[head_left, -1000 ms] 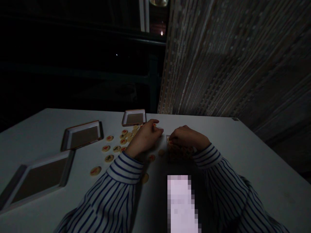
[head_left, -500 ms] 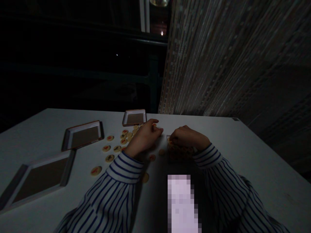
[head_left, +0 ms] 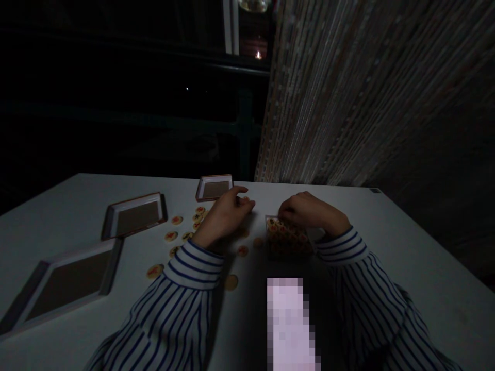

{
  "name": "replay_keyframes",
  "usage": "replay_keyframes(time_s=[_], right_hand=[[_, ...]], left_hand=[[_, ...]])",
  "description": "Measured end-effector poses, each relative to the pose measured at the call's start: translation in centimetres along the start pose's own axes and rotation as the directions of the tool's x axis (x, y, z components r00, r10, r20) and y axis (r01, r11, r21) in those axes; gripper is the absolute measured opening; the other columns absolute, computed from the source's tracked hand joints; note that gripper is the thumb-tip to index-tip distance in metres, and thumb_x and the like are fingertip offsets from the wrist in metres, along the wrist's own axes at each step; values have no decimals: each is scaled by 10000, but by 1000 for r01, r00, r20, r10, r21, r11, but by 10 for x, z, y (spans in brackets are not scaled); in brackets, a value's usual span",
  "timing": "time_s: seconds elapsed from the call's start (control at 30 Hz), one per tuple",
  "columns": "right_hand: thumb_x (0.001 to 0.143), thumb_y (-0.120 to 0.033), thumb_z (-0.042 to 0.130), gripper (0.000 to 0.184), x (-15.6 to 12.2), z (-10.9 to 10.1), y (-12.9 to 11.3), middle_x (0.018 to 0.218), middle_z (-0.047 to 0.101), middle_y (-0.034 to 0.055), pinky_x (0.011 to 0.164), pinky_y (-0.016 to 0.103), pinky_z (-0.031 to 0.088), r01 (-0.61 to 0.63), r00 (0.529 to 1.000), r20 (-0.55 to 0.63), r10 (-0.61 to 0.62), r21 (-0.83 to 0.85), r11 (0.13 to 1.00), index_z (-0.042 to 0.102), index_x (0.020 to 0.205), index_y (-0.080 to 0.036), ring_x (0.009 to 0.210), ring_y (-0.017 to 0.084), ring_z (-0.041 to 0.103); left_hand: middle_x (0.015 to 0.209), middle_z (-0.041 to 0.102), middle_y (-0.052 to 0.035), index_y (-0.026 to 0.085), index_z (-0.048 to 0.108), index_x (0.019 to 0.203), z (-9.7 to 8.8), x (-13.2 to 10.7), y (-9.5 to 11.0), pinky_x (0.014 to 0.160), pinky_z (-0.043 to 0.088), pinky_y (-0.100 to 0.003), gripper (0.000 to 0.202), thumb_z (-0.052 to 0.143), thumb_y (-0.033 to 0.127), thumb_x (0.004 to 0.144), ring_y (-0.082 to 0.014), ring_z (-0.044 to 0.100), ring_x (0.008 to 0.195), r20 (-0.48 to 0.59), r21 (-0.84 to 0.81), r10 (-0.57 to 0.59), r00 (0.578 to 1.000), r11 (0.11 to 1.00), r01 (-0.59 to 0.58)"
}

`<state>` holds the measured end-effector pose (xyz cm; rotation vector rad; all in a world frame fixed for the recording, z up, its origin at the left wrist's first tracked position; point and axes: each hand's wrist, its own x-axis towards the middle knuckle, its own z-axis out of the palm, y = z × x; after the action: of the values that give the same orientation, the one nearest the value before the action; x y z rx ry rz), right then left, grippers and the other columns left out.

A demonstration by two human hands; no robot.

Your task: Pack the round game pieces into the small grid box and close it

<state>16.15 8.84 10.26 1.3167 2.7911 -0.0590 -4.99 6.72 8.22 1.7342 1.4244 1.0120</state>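
Observation:
My left hand point(head_left: 228, 212) hovers over loose xiangqi pieces, its thumb and forefinger apart with a gap between them. One piece with a red mark point(head_left: 246, 199) shows just behind these fingers. My right hand point(head_left: 305, 210) is at the far side of a small box point(head_left: 266, 247) packed with rows of xiangqi pieces point(head_left: 284, 237). Its fingers are curled down and closed; what they hold, if anything, is hidden. Between the hands lie a red-marked piece point(head_left: 242, 251) and a plain-faced piece point(head_left: 258, 242). Another plain piece point(head_left: 231, 282) lies nearer me.
Three shallow trays or lids stand on the white table point(head_left: 406, 268): a large one point(head_left: 112, 281) at the left, a middle one point(head_left: 164, 208) and a small one point(head_left: 199, 189) at the back. More pieces point(head_left: 170, 236) are scattered left. A string curtain point(head_left: 305, 113) hangs behind.
My right hand has shifted right along the box's far side, uncovering pieces at its back left corner. My left hand has drifted slightly left.

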Motion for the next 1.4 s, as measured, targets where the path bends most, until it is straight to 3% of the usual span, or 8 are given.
replay_keyframes(time_s=[0.23,0.6,0.83,1.1,1.2,1.4], right_hand=[[836,-258,389,276,-3,-8,-6,815,669,74,635,250,338,-45,993,-116,35,-80,996,644,855,-155,724,162,587],[879,-297,309,346,-5,-16,-14,818,660,82,644,264,329,-77,977,-205,51,-119,990,620,883,-145,741,172,586],[888,-302,301,361,-6,-18,-17,822,660,85,701,266,345,-38,970,-242,17,-80,996,626,885,-143,768,176,586],[865,-259,365,294,-1,-17,-39,930,652,69,777,263,361,32,954,-300,-18,42,999,630,948,-164,879,175,570],[859,-270,382,284,4,-13,-45,959,652,56,800,271,371,57,942,-333,-28,76,995,626,966,-174,892,173,568],[852,-257,387,287,31,-15,-64,989,648,60,802,263,383,101,944,-322,-70,80,992,628,984,-174,905,169,571]], left_hand=[[744,651,-33,137,548,1043,-11,0,0,515,425,-237,406,546,374,713,-140,582,599,0,19,25,1000,1000,-25],[810,658,-37,148,625,869,-36,-7,16,665,468,-258,261,568,340,701,-154,599,722,-136,57,4,991,998,4],[831,663,-29,165,631,864,-73,-13,15,700,477,-262,237,563,311,690,-164,599,770,-232,149,-2,973,988,38],[880,660,-58,165,598,955,-119,-26,-13,700,486,-299,353,569,387,682,-180,615,790,-301,159,-71,951,979,123],[933,660,-76,156,609,941,-131,-25,-32,768,466,-298,361,541,413,697,-187,609,841,-268,292,-8,963,952,89],[1021,646,-71,205,616,990,-147,-26,-65,816,430,-303,343,479,395,739,-217,597,909,-181,576,-3,983,810,109]])
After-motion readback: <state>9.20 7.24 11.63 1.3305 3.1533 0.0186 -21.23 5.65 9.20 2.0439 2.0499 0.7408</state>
